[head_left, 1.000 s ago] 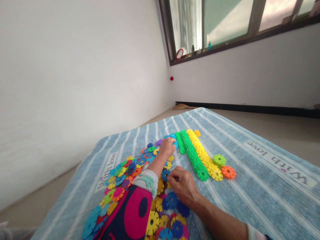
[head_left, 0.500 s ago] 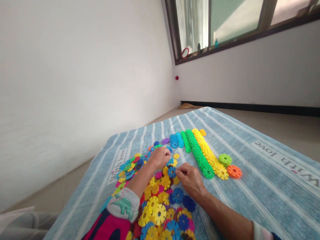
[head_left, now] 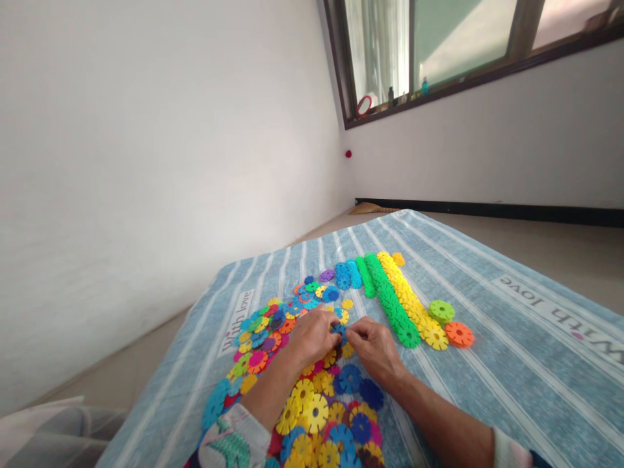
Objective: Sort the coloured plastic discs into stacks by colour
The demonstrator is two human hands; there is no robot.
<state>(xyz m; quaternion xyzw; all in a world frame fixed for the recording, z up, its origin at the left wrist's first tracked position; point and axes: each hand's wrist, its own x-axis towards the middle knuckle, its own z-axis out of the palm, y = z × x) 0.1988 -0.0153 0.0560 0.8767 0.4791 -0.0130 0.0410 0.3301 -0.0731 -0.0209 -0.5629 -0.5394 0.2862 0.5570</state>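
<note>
A small blue notched plastic disc (head_left: 340,333) sits between the fingertips of both hands, above the pile. My right hand (head_left: 374,350) pinches its right edge between thumb and fingers. My left hand (head_left: 314,335) is closed at the disc's left side, thumb and fingers against it; part of the disc is hidden by these fingers. Beneath my hands and wrists spreads a loose pile of flower-shaped discs (head_left: 314,413) in yellow, blue, pink, red and other colours.
To the right lie overlapping rows of green discs (head_left: 391,302) and yellow discs (head_left: 412,305). A lime disc (head_left: 441,311) and orange discs (head_left: 459,335) lie beyond them. Shorter blue rows (head_left: 343,276) are farther back. A striped blue cloth (head_left: 511,364) covers the surface; a white wall (head_left: 146,162) stands left.
My left hand has come back toward me from the far part of the pile and met the blue disc at my right hand. My right hand has barely moved.
</note>
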